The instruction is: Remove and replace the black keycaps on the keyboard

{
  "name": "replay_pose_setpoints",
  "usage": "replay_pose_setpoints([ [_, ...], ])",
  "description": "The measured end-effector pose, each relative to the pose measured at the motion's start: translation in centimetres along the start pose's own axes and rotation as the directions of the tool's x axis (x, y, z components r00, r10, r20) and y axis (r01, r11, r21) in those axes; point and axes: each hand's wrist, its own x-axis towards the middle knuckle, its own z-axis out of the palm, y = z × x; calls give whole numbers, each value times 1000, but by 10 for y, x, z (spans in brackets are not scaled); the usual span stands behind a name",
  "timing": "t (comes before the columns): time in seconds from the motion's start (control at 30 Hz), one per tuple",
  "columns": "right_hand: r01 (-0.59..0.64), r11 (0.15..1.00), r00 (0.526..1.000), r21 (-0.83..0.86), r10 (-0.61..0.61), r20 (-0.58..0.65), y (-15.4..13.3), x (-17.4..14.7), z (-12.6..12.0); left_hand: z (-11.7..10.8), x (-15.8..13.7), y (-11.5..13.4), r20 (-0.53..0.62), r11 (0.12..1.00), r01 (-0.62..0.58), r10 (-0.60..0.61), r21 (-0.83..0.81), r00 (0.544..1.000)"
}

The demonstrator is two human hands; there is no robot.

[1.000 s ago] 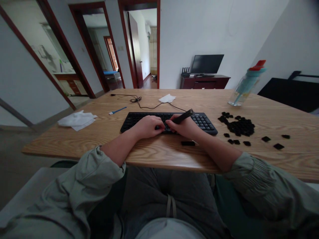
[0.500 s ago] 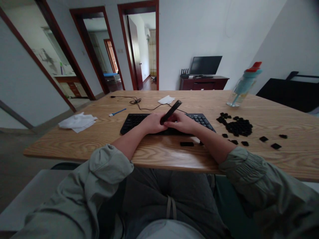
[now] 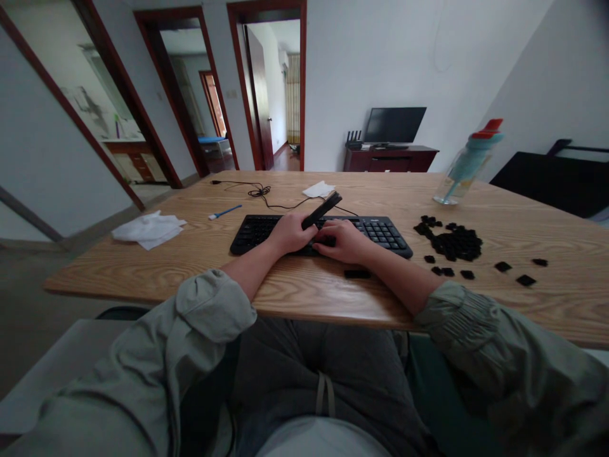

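Observation:
My left hand (image 3: pixel 294 232) is closed round a long black stick-shaped object (image 3: pixel 322 211), whose far end tilts up to the right; its kind is unclear. Both hands are over the black keyboard (image 3: pixel 386 236), which lies on the wooden table. My right hand (image 3: pixel 346 241) rests on the middle keys, close beside the left, with its fingers curled in. Whatever may be between those fingertips is too dark to make out. Just in front of the keyboard lies a flat black bar-shaped piece (image 3: pixel 357 274), near my right wrist.
To the right is a heap of loose black keycaps (image 3: pixel 457 244), with several single ones around it. A water bottle (image 3: pixel 464 171) stands behind them. On the left lie a blue-handled brush (image 3: pixel 225 212) and white tissue (image 3: pixel 148 230). The keyboard cable (image 3: pixel 259 192) runs behind, near another tissue (image 3: pixel 318 189).
My hands have moved slightly apart, and the stick-shaped object now leans lower. My right hand has come down on the keys with its fingers curled. The loose keycaps have stayed put.

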Motion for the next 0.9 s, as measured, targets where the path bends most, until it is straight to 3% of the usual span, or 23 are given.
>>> replay_pose_setpoints([
  [0.13,-20,997,1000,-70,19,-16,1,0,3,1,-3,0,-11,999,-43,43,12,999],
  [0.3,-4,991,1000,-137,3,-5,-1,1,6,2,-2,-3,-176,997,81,-81,-7,981],
  [0.47,-16,992,1000,-125,16,2,-1,3,7,2,0,-3,-130,997,80,-77,17,988],
  [0.57,-42,994,999,-97,41,-18,-2,4,-2,-2,2,-5,-198,994,110,-108,-4,974],
  [0.7,12,999,997,-43,-16,-79,-22,-2,-19,-18,7,-16,-402,976,145,-200,-165,893],
  [0.83,232,972,965,-45,-224,136,-65,-13,-20,-37,13,-31,-534,895,59,-316,-443,784],
  [0.9,290,952,935,-103,-258,243,-84,-18,-13,-43,14,-39,-560,846,29,-377,-532,737],
])
